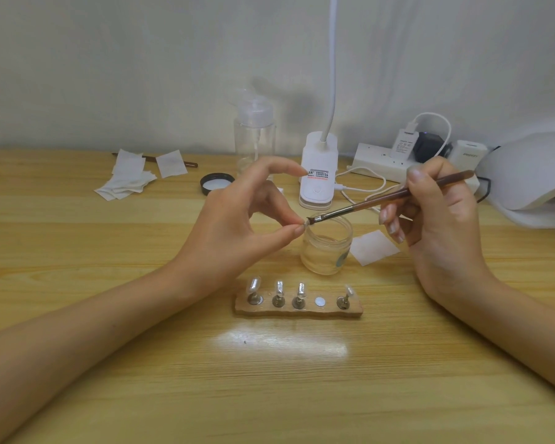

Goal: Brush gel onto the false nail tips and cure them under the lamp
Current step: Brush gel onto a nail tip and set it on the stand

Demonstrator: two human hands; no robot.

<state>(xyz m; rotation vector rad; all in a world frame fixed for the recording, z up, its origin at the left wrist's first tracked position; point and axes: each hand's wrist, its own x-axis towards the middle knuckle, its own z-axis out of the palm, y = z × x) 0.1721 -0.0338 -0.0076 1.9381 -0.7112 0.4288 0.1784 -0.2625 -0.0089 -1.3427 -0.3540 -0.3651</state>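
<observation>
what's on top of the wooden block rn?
Four metal stands with nail tips, plus one bare round disc in the fourth slot from the left. The left hand pinches a small piece against the brush tip; its fingers mostly cover it, unclear whether it's the missing stand.

**Single head-worn view**

The wide-angle camera is sitting at the person's head, facing forward and down across the pale wooden tabletop (109, 379) toward the plain white wall (109, 59). It is looking from close range, the left hand (234, 225) and right hand (446, 229) showing mid-frame.
</observation>
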